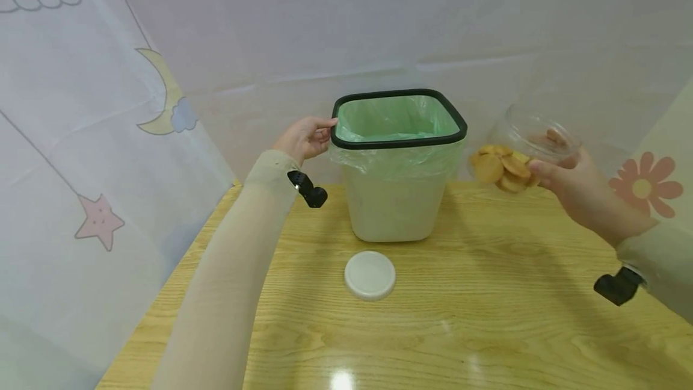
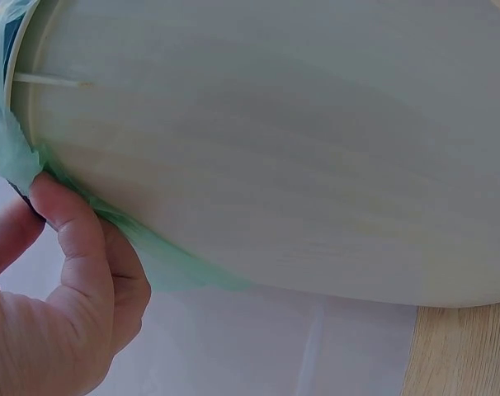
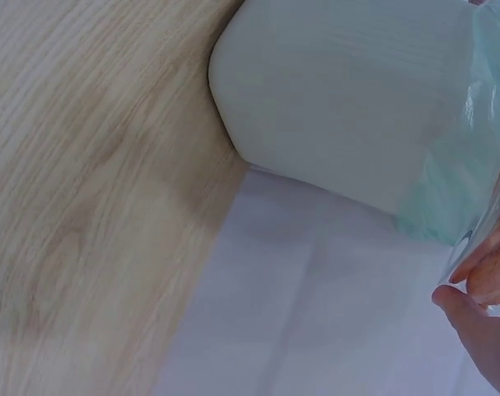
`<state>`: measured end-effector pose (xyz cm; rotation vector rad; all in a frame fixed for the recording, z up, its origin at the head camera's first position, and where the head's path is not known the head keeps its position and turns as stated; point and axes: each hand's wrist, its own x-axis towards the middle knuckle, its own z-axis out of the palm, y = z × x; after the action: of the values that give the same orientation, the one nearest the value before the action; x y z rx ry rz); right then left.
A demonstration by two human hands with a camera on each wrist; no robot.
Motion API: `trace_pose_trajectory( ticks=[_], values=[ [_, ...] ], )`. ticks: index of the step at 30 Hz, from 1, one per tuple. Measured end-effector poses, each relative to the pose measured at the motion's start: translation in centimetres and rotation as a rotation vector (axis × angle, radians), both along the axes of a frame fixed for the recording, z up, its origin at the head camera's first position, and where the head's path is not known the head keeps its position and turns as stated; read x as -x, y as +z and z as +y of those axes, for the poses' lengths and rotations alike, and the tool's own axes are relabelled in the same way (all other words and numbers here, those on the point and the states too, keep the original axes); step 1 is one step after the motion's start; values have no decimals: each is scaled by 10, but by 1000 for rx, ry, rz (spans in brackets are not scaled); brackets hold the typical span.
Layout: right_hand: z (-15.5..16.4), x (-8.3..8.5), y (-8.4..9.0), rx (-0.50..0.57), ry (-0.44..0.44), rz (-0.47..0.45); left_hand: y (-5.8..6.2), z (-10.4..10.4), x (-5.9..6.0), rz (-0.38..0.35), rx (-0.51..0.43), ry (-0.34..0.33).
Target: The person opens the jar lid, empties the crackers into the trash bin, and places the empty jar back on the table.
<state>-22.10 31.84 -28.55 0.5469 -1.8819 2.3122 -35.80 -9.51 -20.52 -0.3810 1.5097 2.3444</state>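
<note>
A white trash bin (image 1: 395,209) with a black rim (image 1: 400,144) stands upright on the table, lined with a thin green plastic bag (image 1: 379,114). My left hand (image 1: 304,138) pinches the left side of the rim and the bag's edge between thumb and fingers. In the left wrist view the thumb and fingers (image 2: 81,239) meet at the bag's fold. To the right of the bin, my right hand (image 1: 576,185) grips a clear jar (image 1: 533,122), tilted toward the bin. Round golden biscuits (image 1: 500,167) lie inside it toward its left end. In the right wrist view only part of the jar shows.
A round white lid (image 1: 370,275) lies flat on the wooden table (image 1: 460,318) in front of the bin. Behind the table hangs a pale cloth (image 1: 271,29) printed with a moon, a star and a flower. Both wrists wear black camera straps.
</note>
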Motion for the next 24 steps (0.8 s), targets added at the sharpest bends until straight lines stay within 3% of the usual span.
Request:
trace_pose_trajectory(
  ticks=[13, 19, 24],
  values=[
    [-3, 11, 19, 45, 1, -23, 0, 2, -1, 8, 22, -3],
    [0, 15, 32, -141, -37, -62, 0, 4, -1, 11, 24, -10],
    [5, 21, 46, -390, -63, -6, 1, 5, -2, 25, 58, -26]
  ],
)
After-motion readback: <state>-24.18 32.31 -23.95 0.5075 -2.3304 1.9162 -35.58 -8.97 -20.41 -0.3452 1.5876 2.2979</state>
